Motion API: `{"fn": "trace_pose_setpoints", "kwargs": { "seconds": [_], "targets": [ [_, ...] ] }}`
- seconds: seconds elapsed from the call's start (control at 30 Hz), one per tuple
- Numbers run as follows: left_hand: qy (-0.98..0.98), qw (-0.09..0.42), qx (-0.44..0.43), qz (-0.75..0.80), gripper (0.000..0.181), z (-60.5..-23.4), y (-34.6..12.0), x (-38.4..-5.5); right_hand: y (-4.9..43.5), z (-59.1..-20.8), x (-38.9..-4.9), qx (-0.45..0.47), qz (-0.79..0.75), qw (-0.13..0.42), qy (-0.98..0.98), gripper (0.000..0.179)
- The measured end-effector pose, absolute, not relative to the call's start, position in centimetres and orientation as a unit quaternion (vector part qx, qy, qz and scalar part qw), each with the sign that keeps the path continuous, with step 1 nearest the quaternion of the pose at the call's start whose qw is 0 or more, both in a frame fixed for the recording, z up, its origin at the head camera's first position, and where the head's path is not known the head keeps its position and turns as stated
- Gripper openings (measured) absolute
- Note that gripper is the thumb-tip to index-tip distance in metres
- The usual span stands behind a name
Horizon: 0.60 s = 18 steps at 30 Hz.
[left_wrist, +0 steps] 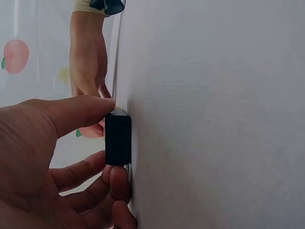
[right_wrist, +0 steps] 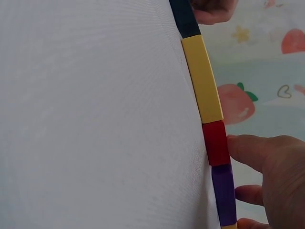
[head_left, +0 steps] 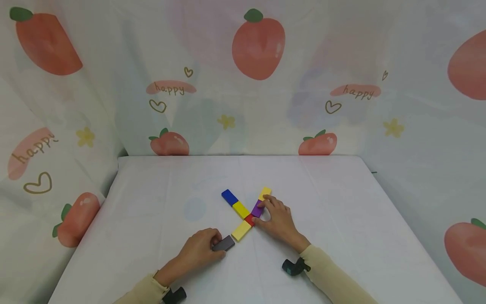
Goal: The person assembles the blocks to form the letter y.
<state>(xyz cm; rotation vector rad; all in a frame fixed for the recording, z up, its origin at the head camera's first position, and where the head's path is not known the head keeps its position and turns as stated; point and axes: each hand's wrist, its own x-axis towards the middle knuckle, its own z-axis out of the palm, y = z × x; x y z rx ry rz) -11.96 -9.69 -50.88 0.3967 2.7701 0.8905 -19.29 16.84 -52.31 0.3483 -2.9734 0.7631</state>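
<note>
In the head view, my left hand (head_left: 201,250) pinches a dark grey block (head_left: 225,243) between thumb and fingers, low at the white table. Its end is close to a pale yellow block (head_left: 241,231). My right hand (head_left: 279,219) has its thumb against a red block (head_left: 249,219) where the coloured rows meet. Fingertips of that hand touch the purple block (head_left: 257,208) and the pale yellow block (head_left: 265,193) beyond it. In the right wrist view, the purple block (right_wrist: 224,195), red block (right_wrist: 217,143) and dark block (right_wrist: 186,19) line up along one row.
A second row runs to the upper left from the red block: a bright yellow block (head_left: 241,209), then a blue block (head_left: 229,197). White cloth covers the table (head_left: 322,190). A printed curtain (head_left: 258,118) with fruit pictures hangs behind and at both sides.
</note>
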Motion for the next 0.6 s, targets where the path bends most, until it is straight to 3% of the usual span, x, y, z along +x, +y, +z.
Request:
{"fn": "trace_pose_setpoints", "kwargs": {
  "seconds": [0.6],
  "targets": [
    [0.938,0.105,0.139,0.299,0.035,-50.8,-8.5,-12.2,16.9,-52.2,-19.3,0.115,0.247,0.027,-0.962,0.045]
  ]
}}
